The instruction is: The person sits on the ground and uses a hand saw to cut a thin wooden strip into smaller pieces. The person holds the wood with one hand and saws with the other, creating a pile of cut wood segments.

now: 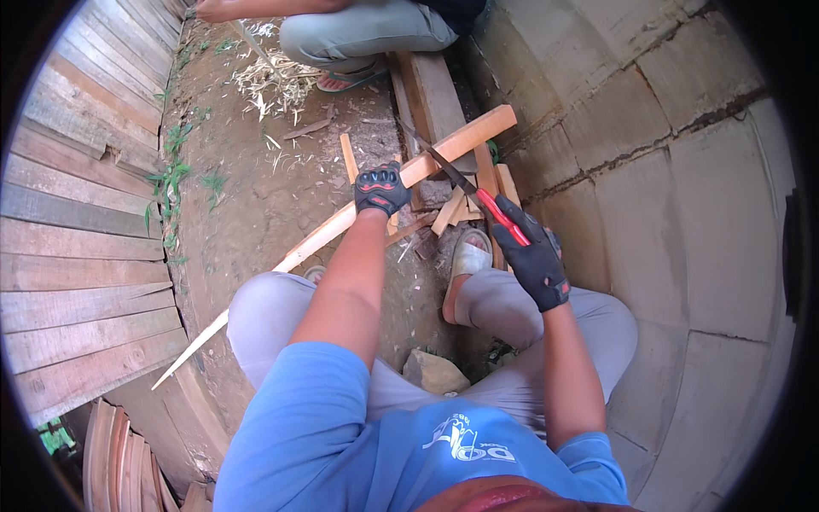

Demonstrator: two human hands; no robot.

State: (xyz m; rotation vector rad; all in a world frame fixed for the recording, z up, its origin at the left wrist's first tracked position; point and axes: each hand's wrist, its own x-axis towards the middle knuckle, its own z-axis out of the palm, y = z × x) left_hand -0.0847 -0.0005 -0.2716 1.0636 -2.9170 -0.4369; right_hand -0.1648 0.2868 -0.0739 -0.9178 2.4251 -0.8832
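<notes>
A long strip of pale wood (328,232) runs slantwise across the picture, wide and square at its upper right end and narrow at its lower left end. My left hand (381,191), in a black padded glove, is closed round it near the middle. In a matching glove, my right hand (531,254) grips the red handle of a handsaw (454,175). Its dark blade crosses the wood to the right of my left hand. I cannot tell whether the teeth have cut in. Beneath the wood's upper part lies a thick wooden beam (431,94).
Offcuts (450,211) lie beside the beam, near my sandalled foot. A stone (435,372) sits between my legs. Ahead, another person (367,38) squats by a heap of shavings (275,84). A block wall (640,196) stands right, a plank fence (81,247) left.
</notes>
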